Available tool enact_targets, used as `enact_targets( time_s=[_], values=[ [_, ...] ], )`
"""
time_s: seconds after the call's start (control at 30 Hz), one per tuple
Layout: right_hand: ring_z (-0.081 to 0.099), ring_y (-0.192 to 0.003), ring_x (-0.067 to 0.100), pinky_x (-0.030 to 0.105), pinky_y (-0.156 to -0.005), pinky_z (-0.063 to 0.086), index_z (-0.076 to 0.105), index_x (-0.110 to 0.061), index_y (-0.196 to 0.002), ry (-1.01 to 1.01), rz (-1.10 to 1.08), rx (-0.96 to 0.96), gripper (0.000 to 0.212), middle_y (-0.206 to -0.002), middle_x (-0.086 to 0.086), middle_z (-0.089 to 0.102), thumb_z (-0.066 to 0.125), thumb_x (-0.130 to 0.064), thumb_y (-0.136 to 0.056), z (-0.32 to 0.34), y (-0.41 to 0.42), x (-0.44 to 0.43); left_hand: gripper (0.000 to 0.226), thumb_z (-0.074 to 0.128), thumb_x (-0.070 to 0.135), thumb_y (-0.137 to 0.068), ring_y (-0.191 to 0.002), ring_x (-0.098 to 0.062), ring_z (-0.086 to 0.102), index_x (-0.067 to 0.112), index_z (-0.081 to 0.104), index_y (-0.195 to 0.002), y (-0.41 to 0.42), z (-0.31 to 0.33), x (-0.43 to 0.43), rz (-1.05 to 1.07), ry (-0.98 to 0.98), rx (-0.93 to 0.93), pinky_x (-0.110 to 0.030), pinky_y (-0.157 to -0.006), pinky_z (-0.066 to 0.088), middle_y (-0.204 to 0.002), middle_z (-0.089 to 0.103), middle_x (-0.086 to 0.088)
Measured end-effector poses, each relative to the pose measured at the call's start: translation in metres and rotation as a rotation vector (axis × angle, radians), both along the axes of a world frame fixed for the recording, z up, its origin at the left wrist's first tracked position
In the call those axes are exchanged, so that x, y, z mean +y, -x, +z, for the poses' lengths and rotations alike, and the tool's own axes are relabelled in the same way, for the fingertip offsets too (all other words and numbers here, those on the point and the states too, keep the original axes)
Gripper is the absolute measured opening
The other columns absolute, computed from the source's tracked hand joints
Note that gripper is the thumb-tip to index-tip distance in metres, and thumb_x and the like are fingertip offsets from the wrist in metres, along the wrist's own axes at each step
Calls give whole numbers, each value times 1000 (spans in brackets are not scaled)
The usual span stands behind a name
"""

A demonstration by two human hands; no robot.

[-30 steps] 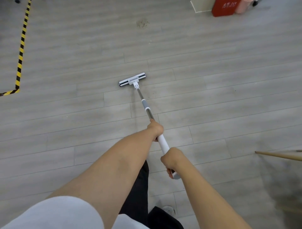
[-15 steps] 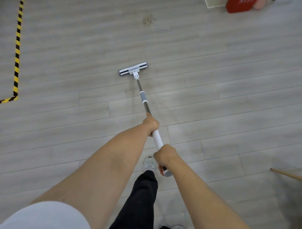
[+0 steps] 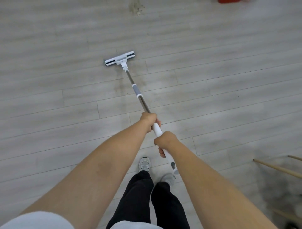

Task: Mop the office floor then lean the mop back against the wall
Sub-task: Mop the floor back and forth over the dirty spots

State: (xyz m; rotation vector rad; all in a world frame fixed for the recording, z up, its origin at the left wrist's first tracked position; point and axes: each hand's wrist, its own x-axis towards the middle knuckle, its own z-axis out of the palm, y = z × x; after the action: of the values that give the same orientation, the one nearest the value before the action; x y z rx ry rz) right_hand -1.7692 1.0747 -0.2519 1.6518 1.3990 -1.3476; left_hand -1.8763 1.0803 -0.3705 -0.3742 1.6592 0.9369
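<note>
A long mop (image 3: 137, 91) with a white and black flat head (image 3: 120, 58) rests on the grey plank floor (image 3: 212, 81) ahead of me. Its metal shaft slants back toward me and ends in a white grip. My left hand (image 3: 149, 121) is closed around the shaft where the white grip begins. Lower down, my right hand (image 3: 165, 142) is closed on the white grip near its end. A faint damp streak trails on the floor behind the head.
A patch of dirt (image 3: 136, 7) lies on the floor beyond the mop head. A red object (image 3: 228, 1) shows at the top edge. Thin wooden legs (image 3: 277, 168) jut in at the right. My feet in grey shoes (image 3: 144, 164) stand below my hands.
The mop head has slid forward across the planks toward the dirt patch. I have stepped forward with it, and the striped floor tape on the left has left the view.
</note>
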Motion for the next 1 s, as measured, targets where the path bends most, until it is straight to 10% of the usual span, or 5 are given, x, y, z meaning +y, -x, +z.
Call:
enact_targets(
  time_s=[0.3,0.63,1.0],
  values=[
    [71,-92,26,39,-83,60,56,-15,-99,-216,302,-69,11,-96,8,69,52,-13,-90,8,53,48,5,47,-1,-96,-61,-22,58,0,50,-100,50,3,51,131,-55,-91,-33,-60,56,-74,55,-13],
    [68,-97,27,36,-79,58,58,-9,-124,-254,462,-76,32,-110,8,68,49,-11,-94,22,76,98,24,40,3,-98,-56,-18,54,7,44,-121,119,-8,127,26,127,-19,-29,-51,53,-95,53,-12],
    [53,-82,24,31,-70,45,52,-16,-98,-187,481,-98,7,-90,2,56,48,-11,-95,78,121,150,21,37,5,-97,-43,-19,49,6,45,-117,169,9,174,-79,170,16,-25,-47,46,-57,52,-8]
  ],
)
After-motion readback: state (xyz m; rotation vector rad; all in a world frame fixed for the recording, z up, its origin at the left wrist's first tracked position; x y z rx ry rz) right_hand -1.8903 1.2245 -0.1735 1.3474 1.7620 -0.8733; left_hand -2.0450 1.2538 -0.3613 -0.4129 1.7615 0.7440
